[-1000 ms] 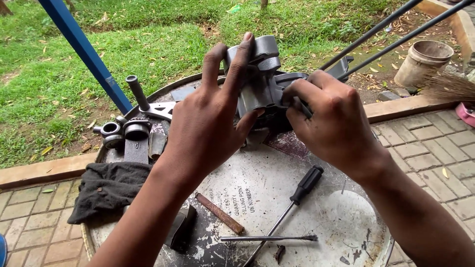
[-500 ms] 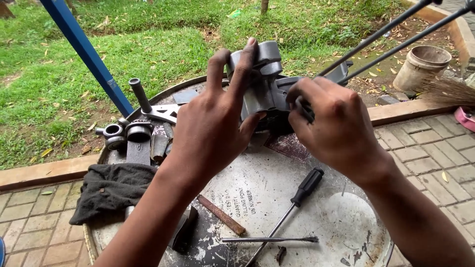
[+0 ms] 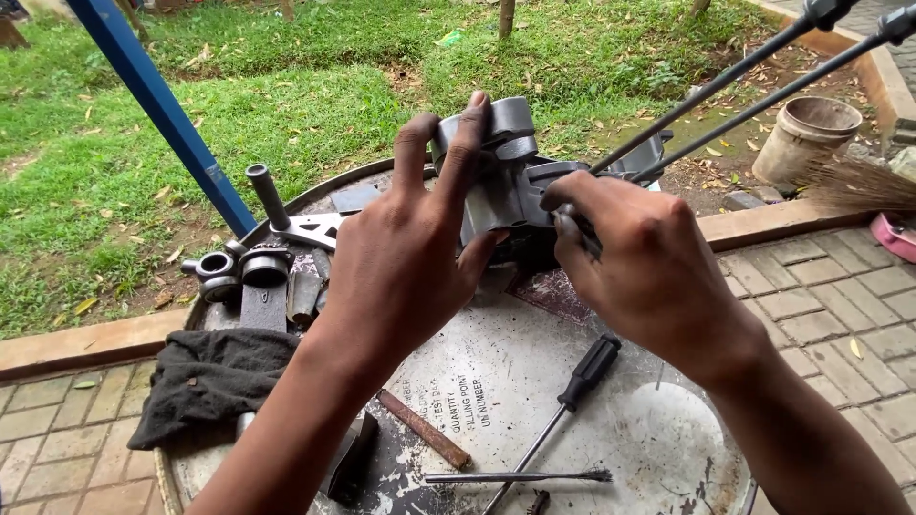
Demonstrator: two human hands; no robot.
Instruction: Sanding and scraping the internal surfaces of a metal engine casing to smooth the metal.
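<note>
Both hands grip a grey metal engine part (image 3: pixel 501 181) above the far side of the round drum top (image 3: pixel 496 381). Left hand (image 3: pixel 405 257) clamps it with index and middle fingers extended upward, while right hand (image 3: pixel 649 272) pinches its right end, fingers curled.

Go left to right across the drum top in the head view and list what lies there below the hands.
Black rag → rusty rod → thin wire brush → black-handled screwdriver, all lying on the drum top.
</note>
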